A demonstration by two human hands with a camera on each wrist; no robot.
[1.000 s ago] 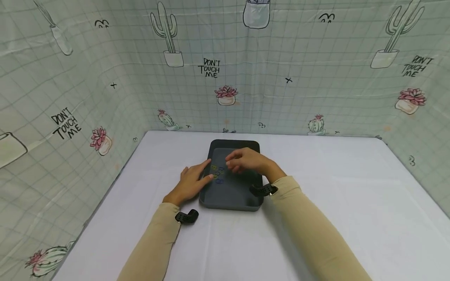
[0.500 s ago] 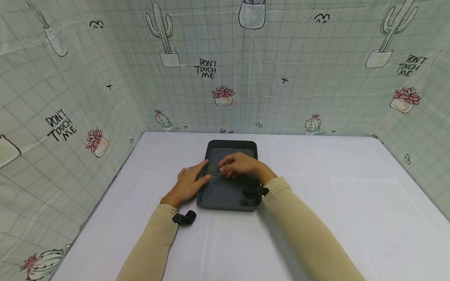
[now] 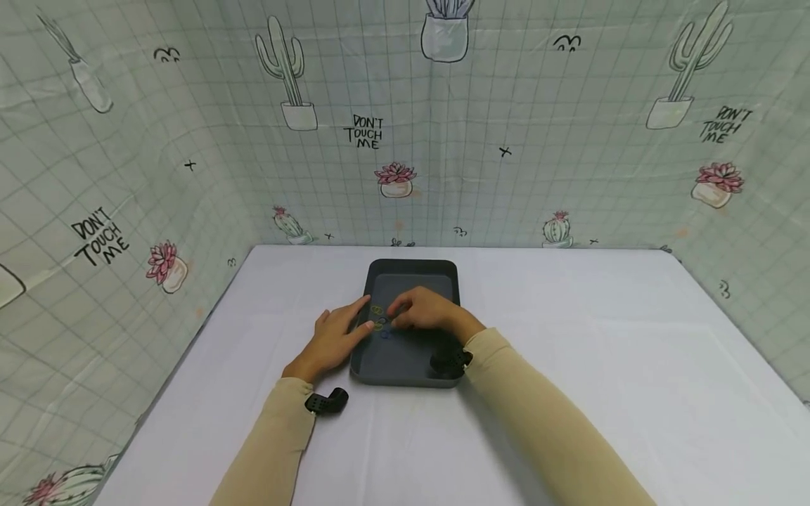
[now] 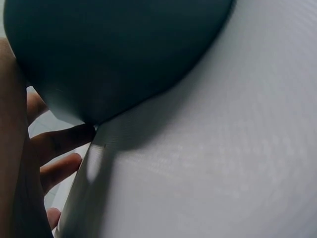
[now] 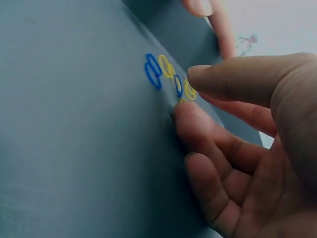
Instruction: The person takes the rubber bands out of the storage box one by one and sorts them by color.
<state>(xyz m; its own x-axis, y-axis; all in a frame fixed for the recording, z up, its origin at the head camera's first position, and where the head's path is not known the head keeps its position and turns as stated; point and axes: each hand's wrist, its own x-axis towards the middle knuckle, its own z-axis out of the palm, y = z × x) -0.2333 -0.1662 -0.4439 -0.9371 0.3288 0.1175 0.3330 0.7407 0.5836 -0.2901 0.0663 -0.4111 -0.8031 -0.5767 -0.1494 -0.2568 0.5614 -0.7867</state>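
Note:
A dark grey rectangular tray (image 3: 405, 367) lies on the white table. Small thin blue rings (image 5: 159, 74) and yellow rings (image 5: 167, 69), several in all, lie near its left side, some overlapping. My left hand (image 3: 329, 342) rests against the tray's left edge, fingers spread, with the thumb on the rim. In the left wrist view, fingers (image 4: 64, 141) touch the tray's outer side. My right hand (image 3: 427, 309) is over the tray with its fingertips at the rings. Its thumb and index finger stand apart, and some rings are partly hidden behind them.
Black wrist-worn devices sit on the left wrist (image 3: 327, 401) and the right wrist (image 3: 451, 358). Behind the table (image 3: 569, 337) hangs a checked cloth (image 3: 493, 105) printed with cacti, which also runs along the left and right sides.
My right hand has moved left and lower over the tray, bringing its fingertips to the rings. The left hand stays at the tray's edge. The head view has shifted slightly.

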